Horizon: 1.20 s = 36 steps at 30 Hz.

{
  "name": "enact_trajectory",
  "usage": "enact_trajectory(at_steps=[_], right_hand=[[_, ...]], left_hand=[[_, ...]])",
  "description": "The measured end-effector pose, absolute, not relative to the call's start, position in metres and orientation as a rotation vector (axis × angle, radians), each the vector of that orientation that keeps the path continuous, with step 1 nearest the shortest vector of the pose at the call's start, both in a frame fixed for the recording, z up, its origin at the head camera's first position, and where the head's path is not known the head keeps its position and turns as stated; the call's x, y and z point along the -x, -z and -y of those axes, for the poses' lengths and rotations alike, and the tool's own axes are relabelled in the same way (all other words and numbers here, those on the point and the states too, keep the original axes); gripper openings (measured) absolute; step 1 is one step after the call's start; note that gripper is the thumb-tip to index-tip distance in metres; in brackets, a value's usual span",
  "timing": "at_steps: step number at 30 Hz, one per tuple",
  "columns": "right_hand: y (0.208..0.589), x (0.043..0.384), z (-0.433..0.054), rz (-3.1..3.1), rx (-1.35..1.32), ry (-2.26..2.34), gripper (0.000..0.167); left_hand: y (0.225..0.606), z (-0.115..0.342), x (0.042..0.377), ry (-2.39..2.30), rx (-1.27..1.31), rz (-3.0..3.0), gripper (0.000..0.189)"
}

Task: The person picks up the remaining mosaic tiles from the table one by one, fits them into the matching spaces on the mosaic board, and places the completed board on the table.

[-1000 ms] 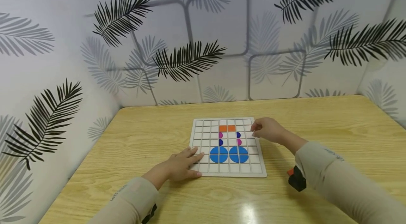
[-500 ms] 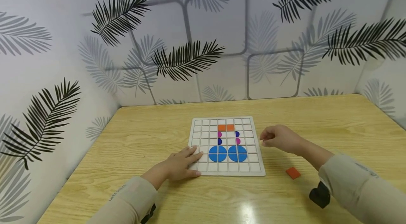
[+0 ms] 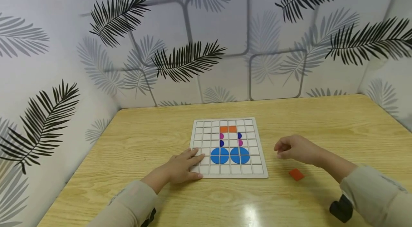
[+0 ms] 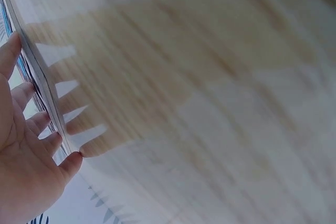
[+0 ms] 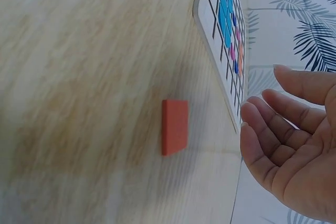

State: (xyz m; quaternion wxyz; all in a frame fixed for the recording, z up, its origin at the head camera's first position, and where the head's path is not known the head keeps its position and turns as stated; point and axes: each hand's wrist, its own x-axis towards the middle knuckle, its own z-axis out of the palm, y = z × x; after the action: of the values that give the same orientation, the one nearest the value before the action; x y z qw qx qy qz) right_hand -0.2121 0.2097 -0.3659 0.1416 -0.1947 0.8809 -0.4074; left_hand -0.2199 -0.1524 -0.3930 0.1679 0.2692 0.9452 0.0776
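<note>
A white grid board (image 3: 206,173) lies on the table with coloured tiles set in its squares. Two orange squares (image 3: 228,129) sit near its top. Below them are small pink and dark blue half-round tiles (image 3: 239,136), then two blue circles (image 3: 220,155) made of quarter pieces. My left hand (image 3: 181,167) rests spread on the board's lower left edge. To the right of the board, my right hand (image 3: 297,150) hovers with loosely curled fingers and nothing in them. A loose red-orange square tile (image 3: 296,174) lies on the table just below it.
The wooden table (image 3: 154,130) reaches back to a wall (image 3: 225,77) with a leaf pattern. A black wrist strap piece (image 3: 341,208) hangs under the right sleeve, close over the table.
My right hand has moved from the board's right edge rightward and toward me, near the loose tile, which now shows fully. The left hand has stayed on the board.
</note>
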Motion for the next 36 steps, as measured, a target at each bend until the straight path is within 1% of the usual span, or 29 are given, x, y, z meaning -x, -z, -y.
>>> enact_trajectory(at_steps=[7, 18, 27, 36], right_hand=[[0.372, 0.205, -0.220, -2.505, 0.554, 1.170, 0.028], [0.378, 0.194, -0.231, -2.531, 0.543, 1.117, 0.027], [0.387, 0.191, -0.242, -2.543, 0.619, 1.096, 0.033], [0.396, 0.190, -0.249, -2.557, 0.708, 1.059, 0.031]], left_hand=[[0.398, 0.155, 0.221, -0.212, -0.781, -2.701, 0.068], [0.407, 0.158, 0.226, -0.213, -0.795, -2.714, 0.070], [0.397, 0.156, 0.220, -0.228, -0.801, -2.701, 0.070], [0.394, 0.154, 0.219, -0.227, -0.774, -2.683, 0.068]])
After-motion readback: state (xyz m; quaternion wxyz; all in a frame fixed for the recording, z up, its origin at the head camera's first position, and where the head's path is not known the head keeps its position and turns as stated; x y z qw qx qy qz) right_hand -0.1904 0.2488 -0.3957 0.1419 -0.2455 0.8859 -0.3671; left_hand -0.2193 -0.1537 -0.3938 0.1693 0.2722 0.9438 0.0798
